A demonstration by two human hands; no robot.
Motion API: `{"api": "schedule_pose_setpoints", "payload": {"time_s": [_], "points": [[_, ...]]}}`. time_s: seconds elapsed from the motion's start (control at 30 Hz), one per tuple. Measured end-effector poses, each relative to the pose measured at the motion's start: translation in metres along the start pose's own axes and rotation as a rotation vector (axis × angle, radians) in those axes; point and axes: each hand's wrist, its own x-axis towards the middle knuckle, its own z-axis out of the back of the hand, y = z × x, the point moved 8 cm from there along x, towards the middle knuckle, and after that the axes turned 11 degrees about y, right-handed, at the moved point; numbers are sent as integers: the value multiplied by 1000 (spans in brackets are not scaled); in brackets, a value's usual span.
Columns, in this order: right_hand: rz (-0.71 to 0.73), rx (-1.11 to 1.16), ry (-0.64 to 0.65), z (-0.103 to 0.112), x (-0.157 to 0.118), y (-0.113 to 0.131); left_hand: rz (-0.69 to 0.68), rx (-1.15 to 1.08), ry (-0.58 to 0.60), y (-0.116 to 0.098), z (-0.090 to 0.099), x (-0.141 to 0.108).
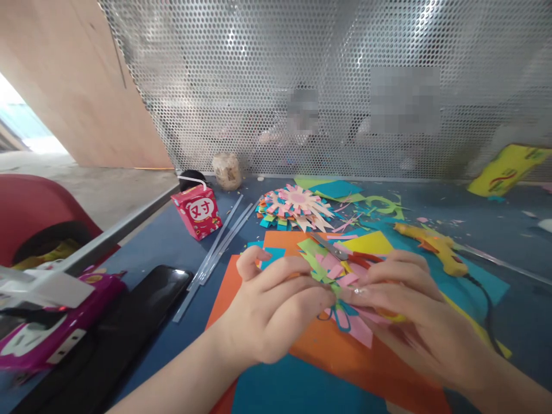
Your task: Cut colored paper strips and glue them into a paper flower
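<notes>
My left hand is closed, thumb and fingers pinched on a small green paper piece above the middle of the table. My right hand comes in from the other side, its fingertips meeting the left ones at the same paper piece, which they mostly hide. Beneath and around both hands lie cut paper strips in pink, green and blue. Scissors with orange-red handles lie just beyond, partly behind my right hand. Orange paper sheets spread below the fingers.
Layered paper rosettes lie farther back. A yellow glue gun with a cord rests at right. Clear glue sticks, a red drink carton and a black phone are at left. A perforated metal panel borders the far edge.
</notes>
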Motion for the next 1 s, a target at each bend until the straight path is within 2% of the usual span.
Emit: {"api": "schedule_pose_setpoints", "payload": {"time_s": [0.27, 0.47, 0.73, 0.83, 0.93, 0.97, 1.0], "points": [[-1, 22, 4, -3, -2, -1, 21, -23, 19, 2, -2, -3], [7, -42, -34, 3, 2, 0, 48, 47, 15, 9, -1, -2], [-41, -16, -58, 4, 2, -4, 87, 77, 15, 14, -2, -2], [-144, 66, -15, 1, -3, -24, 141, 108, 40, 22, -4, -2], [-291, 14, -29, 6, -12, -62, 184, 145, 67, 29, -5, -3], [-443, -67, -13, 8, -19, -84, 199, 153, 73, 32, -5, -4], [-670, -149, 72, 6, -30, -113, 210, 161, 75, 34, -5, -4]]}}
